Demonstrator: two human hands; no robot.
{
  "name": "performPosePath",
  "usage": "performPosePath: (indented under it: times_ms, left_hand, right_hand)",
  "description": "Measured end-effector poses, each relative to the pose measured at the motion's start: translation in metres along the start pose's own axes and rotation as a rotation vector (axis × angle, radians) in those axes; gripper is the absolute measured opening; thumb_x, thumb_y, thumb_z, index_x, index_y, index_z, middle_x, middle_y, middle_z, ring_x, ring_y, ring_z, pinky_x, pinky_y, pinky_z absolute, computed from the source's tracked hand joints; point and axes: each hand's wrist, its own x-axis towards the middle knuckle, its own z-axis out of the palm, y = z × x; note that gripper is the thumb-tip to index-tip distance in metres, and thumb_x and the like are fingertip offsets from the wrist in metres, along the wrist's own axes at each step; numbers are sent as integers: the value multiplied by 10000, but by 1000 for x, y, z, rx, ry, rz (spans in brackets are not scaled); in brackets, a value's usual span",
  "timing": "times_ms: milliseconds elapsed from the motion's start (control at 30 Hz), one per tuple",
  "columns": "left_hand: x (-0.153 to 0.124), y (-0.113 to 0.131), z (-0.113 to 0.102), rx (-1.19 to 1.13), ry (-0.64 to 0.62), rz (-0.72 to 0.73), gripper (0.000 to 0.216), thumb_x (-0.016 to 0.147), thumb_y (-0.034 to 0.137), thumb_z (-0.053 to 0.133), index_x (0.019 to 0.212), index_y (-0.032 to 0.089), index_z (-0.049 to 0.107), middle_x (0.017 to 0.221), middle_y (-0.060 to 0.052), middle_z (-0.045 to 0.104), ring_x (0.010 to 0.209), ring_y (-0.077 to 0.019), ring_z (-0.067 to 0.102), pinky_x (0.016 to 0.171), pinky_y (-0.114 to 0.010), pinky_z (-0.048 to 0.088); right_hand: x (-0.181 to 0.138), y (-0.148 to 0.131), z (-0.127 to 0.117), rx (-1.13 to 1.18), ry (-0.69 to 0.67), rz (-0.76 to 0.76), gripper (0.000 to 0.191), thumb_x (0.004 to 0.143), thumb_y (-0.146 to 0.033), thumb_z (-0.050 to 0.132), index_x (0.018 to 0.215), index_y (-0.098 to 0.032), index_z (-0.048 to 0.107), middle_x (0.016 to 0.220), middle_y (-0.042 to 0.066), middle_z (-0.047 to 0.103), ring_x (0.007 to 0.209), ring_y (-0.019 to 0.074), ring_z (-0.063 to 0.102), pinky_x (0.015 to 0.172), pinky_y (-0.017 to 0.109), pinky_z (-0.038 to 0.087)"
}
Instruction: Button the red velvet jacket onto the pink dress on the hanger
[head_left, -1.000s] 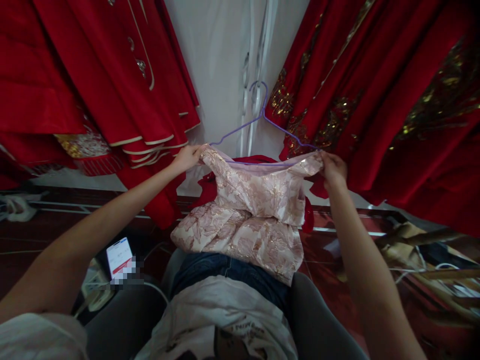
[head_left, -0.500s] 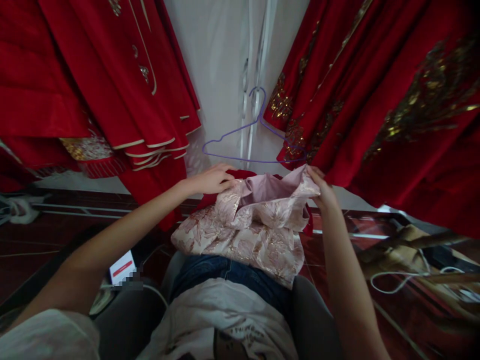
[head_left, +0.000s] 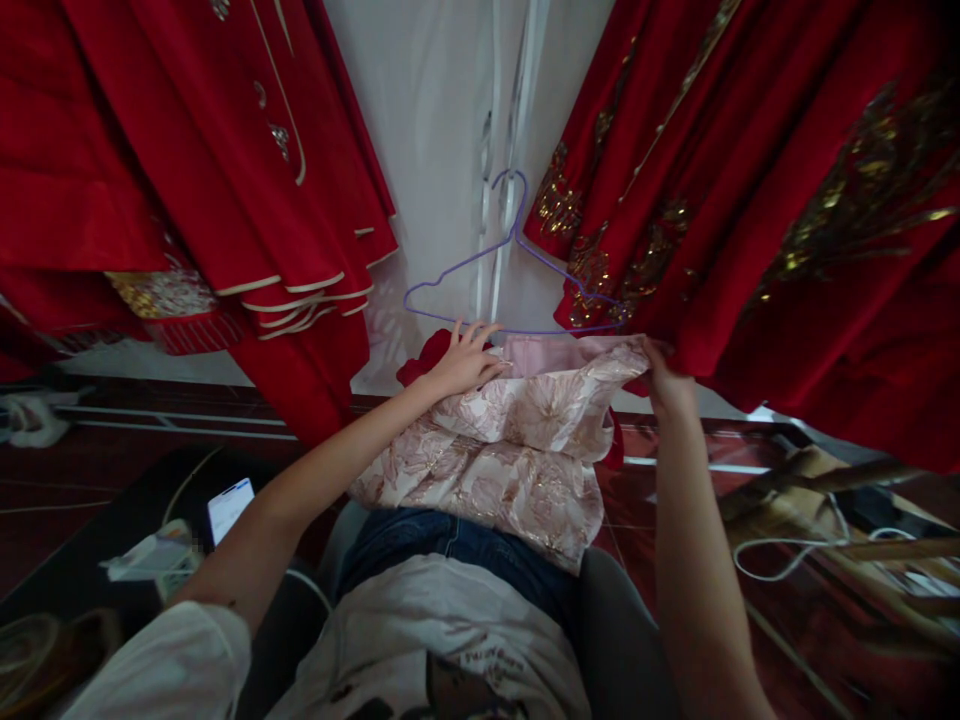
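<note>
A pale pink brocade garment (head_left: 525, 420) with a shiny floral pattern and a plain pink lining lies bunched across my lap. My left hand (head_left: 469, 362) rests on its upper left edge, fingers spread and stretched out. At the upper right corner my right hand (head_left: 666, 378) pinches the garment's edge, with part of the fingers hidden behind the cloth. Red fabric (head_left: 427, 358) shows beneath and beside the pink cloth. Just beyond the hands hangs a purple hanger (head_left: 514, 240) with nothing on it.
Red garments with gold trim hang on the left (head_left: 300, 220) and right (head_left: 675, 200). A lit phone (head_left: 229, 508) and a small pale box (head_left: 169, 555) lie on a dark surface at lower left. A white cable (head_left: 772, 565) loops over wooden bars at right.
My left hand has slid right and spread its fingers over the edge. My right hand has moved slightly right, drawing the garment's top edge straighter. More of the phone shows.
</note>
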Motion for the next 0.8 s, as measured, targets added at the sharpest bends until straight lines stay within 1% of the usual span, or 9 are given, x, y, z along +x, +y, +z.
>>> performPosePath:
  times_ms: [100,200,300,400,500,600,633,700,800]
  left_hand:
    - [-12,12,-12,-24,13,35,327,932,442,465,953,287,752,1517,-47,363,1393,-326,294,1166,-646,56]
    - [-21,17,-25,-26,12,41,305,931,415,471,944,292,750,1525,-32,351,1397,-326,282,1168,-644,43]
    - [-26,15,-34,-28,1,47,302,931,402,475,920,278,751,1516,-27,364,1392,-317,292,1177,-627,37]
    - [-28,12,-38,-43,-9,65,285,927,403,489,967,288,746,1510,-22,372,1385,-307,308,1178,-622,29]
    - [-29,9,-41,-66,-9,77,278,933,403,486,1011,307,735,1491,-20,393,1375,-288,325,1176,-617,32]
    - [-31,8,-42,-89,7,78,302,948,421,459,985,310,737,1466,-12,423,1365,-267,337,1178,-606,25]
    - [-31,8,-42,-97,11,78,308,949,428,456,970,308,739,1465,-11,426,1364,-264,337,1177,-605,25]
    - [-30,10,-41,-118,19,71,308,945,428,464,932,300,743,1462,-9,430,1364,-264,336,1175,-608,29]
    - [-28,16,-39,-159,25,58,291,938,406,484,892,297,749,1458,-3,437,1360,-264,339,1174,-613,26]
  right_hand:
    - [2,3,-8,-36,59,35,357,569,-458,779,779,-232,600,829,7,652,774,180,647,665,321,557]
    - [-1,-1,-4,-37,96,10,342,609,-467,750,821,-235,616,860,18,654,803,188,646,695,332,558]
    - [-7,-5,8,-33,108,-96,308,675,-473,700,844,-228,622,888,23,657,856,186,648,810,344,541]
    - [-4,-7,19,-83,99,-191,284,724,-467,663,850,-216,623,909,26,661,903,194,643,928,385,490]
    - [12,-11,28,-265,78,-286,267,760,-477,625,803,-214,603,840,28,649,869,213,634,918,434,475]
    - [29,-27,40,-387,80,-391,245,767,-459,608,747,-218,563,786,34,632,828,222,621,859,423,484]
    - [31,-34,45,-419,63,-432,233,770,-447,608,750,-218,569,787,38,639,819,222,619,837,408,486]
    - [29,-51,58,-519,-24,-517,212,791,-429,598,789,-217,609,805,45,664,797,219,619,787,371,485]
    - [10,-71,80,-703,-142,-596,218,822,-422,592,867,-217,653,831,51,691,774,215,621,740,335,469]
